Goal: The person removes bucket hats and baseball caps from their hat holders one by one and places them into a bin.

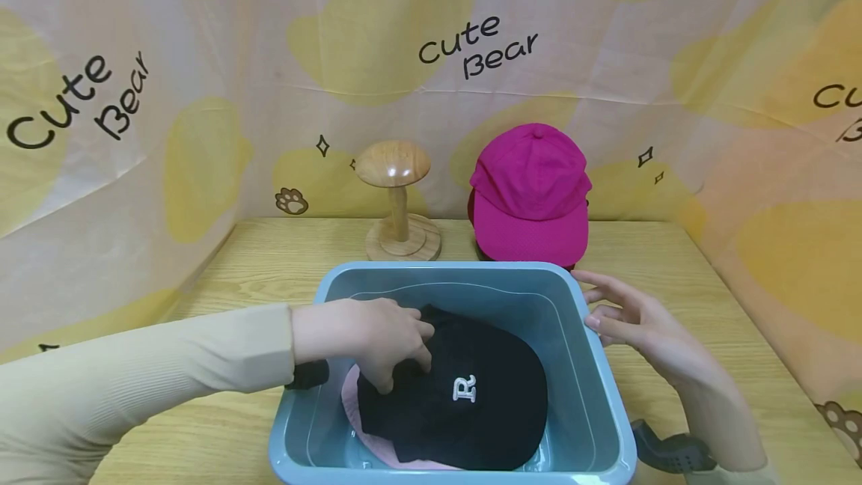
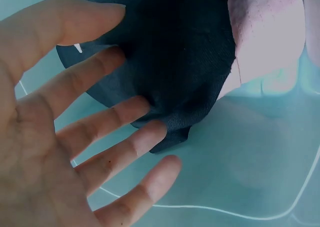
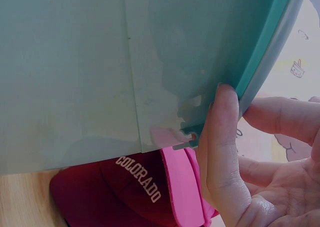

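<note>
Tub [image 1: 444,266]: light blue. Black cap [image 1: 485,418] — white R. Pale pink cap [image 2: 265,37]. Magenta cap [image 1: 532,193]. Dark red cap [image 3: 107,194] — white COLORADO lettering.

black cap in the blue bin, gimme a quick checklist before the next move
1. Black cap on top of the pink cap: ok
2. Left hand over the black cap: ok
3. Left fingers closed around it: not ok, they are spread
4. Right hand holding the blue bin by its rim: ok
5. Black cap free of the pink one underneath: cannot tell
</note>
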`<action>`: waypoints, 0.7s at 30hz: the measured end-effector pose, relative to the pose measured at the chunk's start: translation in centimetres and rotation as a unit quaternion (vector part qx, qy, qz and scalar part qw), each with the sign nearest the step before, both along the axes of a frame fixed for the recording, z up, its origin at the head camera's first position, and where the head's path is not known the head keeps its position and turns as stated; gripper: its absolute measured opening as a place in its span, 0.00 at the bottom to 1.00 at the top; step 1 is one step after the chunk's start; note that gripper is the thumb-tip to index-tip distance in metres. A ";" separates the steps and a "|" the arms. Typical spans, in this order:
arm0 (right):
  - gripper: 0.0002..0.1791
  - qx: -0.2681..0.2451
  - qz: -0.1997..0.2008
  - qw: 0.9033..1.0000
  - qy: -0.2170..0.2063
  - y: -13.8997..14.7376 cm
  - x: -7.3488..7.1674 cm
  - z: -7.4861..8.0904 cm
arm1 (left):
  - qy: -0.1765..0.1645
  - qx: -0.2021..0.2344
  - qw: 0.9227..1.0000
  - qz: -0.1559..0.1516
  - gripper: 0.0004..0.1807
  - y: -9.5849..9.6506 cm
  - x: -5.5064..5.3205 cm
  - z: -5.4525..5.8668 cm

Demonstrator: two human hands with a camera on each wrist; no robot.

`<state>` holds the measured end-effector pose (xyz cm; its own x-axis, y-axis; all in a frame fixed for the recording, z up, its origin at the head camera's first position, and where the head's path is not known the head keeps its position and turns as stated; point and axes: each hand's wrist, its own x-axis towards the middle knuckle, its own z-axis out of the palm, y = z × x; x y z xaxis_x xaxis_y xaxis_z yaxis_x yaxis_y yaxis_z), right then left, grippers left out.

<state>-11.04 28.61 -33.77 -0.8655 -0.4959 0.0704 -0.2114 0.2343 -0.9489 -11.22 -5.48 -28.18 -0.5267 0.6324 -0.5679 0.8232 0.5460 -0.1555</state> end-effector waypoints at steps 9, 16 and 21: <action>0.30 -0.005 0.007 1.000 0.000 0.1 0.0 0.0 | 0.006 -0.011 1.000 0.007 0.25 0.3 0.3 -0.2; 0.30 -0.001 0.001 1.000 0.001 0.1 0.1 0.1 | -0.006 0.001 1.000 0.021 0.22 0.5 0.3 0.2; 0.30 0.000 0.005 1.000 0.000 0.1 0.1 0.1 | -0.018 0.031 0.999 0.023 0.17 0.6 0.1 0.6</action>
<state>-10.93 28.74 -33.68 -0.8608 -0.5041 0.0698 -0.2129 0.2320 -0.9491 -11.08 -4.86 -27.59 -0.5371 0.6418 -0.5474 0.8009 0.5917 -0.0921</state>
